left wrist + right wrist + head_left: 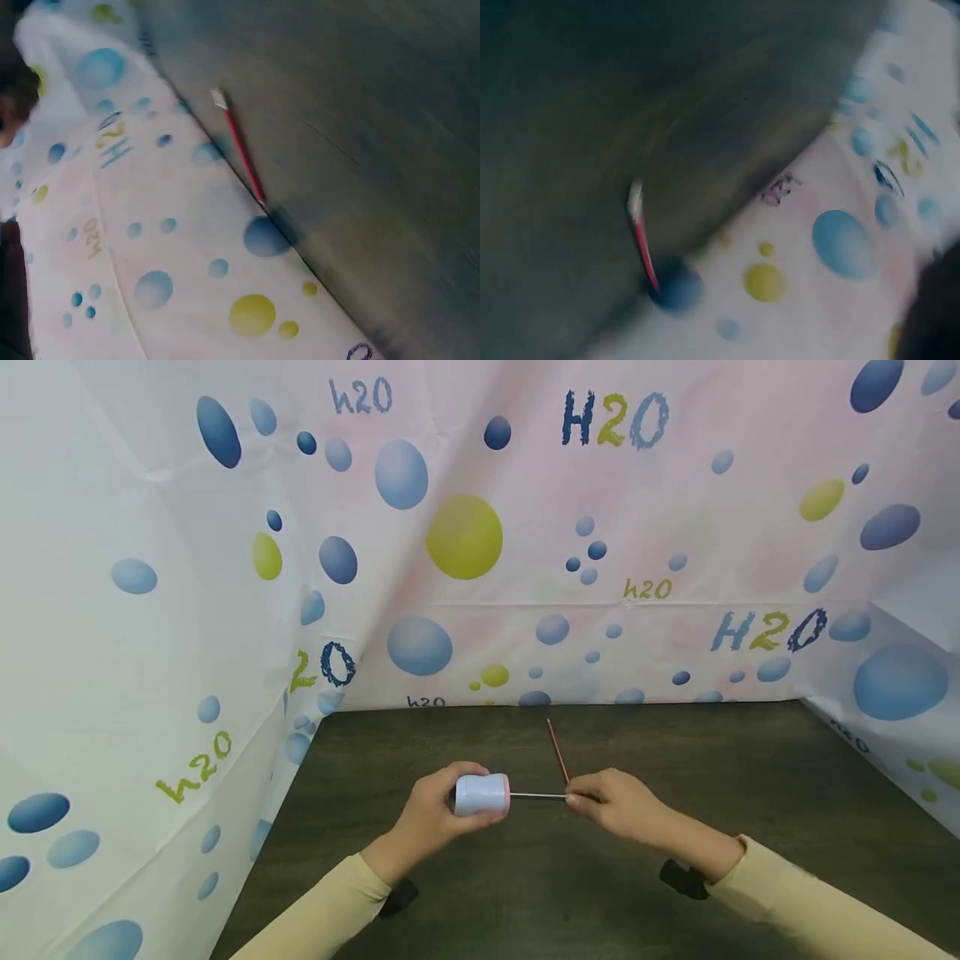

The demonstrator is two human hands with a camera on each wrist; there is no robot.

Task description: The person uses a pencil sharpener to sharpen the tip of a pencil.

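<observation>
My left hand (435, 810) grips a small light blue cylinder (482, 795) lying sideways, its pink-rimmed end facing right. From that end a thin grey rod (536, 796) runs straight across to my right hand (622, 806). The thumb and fingers of the right hand pinch the rod's right end. How far the rod reaches into the cylinder is hidden. Beyond the right hand, a slim red stick (557, 747) lies on the dark table. In the left wrist view this red stick (241, 154) has a pale, wider end, like a paintbrush.
A dark wood-look table (420, 735) spreads beneath both hands. White sheeting (525, 652) with blue and green spots and "H2O" lettering closes off its back and sides. The right wrist view is blurred, but the red stick (645, 251) shows near the table's back edge.
</observation>
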